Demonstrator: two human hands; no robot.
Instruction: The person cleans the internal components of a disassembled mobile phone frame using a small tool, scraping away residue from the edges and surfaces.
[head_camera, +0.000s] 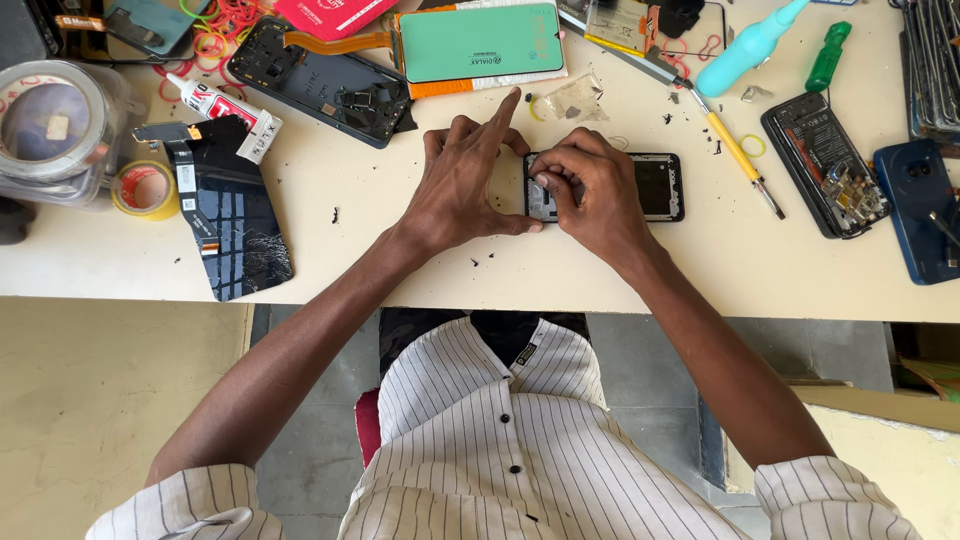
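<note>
A small black phone frame (660, 186) lies open on the cream table (480, 270), straight ahead of me. My left hand (462, 182) rests at its left end, thumb against the lower corner and index finger stretched out away from me. My right hand (590, 190) covers the left half of the frame, fingertips pinched down inside it. What those fingertips grip is too small to make out.
A cracked black screen panel (235, 225) lies left, with a yellow tape roll (146, 190) and a glue tube (222, 108). Behind are an opened phone body (320, 85) and a green-faced display (478, 42). A yellow-handled screwdriver (737, 152) and two more phones (825, 165) lie right.
</note>
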